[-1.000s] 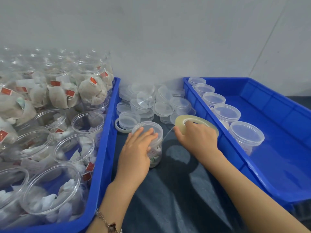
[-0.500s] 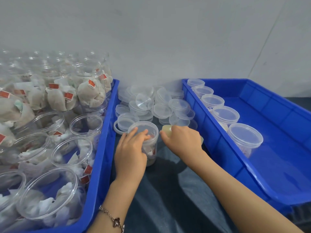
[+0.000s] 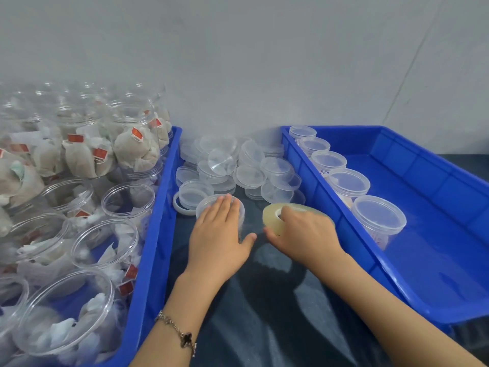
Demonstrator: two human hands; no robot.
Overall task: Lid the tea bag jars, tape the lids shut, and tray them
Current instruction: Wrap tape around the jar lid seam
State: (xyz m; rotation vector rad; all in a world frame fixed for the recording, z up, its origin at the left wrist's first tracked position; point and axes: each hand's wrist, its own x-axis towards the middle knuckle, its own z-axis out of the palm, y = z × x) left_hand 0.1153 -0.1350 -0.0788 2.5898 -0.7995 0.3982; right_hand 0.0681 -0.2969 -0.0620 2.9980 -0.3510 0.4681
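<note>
Jar (image 3: 223, 215) with its lid on stands on the dark tabletop (image 3: 277, 300) between two blue bins, directly under the left hand (image 3: 221, 234). That grip lies flat, fingers straight across the lid and thumb spread toward the right; it presses down rather than clamps, likely to keep the jar from turning or tipping while tape goes round the rim. Just to its right, the right hand (image 3: 304, 231) has its fingers curled round the tape roll (image 3: 288, 211), which is tilted, one edge low near the jar. Holding the roll this close would keep the pulled strip short and taut; whether a strip already joins roll and jar is too faint to tell.

Beyond both grips lies a heap of loose clear lids (image 3: 238, 168), within easy reach for the next jar. Left of the left hand, the supply bin (image 3: 156, 234) holds open jars of tea bags (image 3: 84, 245), still unlidded. Right of the right hand, the tray (image 3: 436, 234) carries a row of finished jars (image 3: 378, 217) along its near wall, so a sealed jar travels only a short way.
</note>
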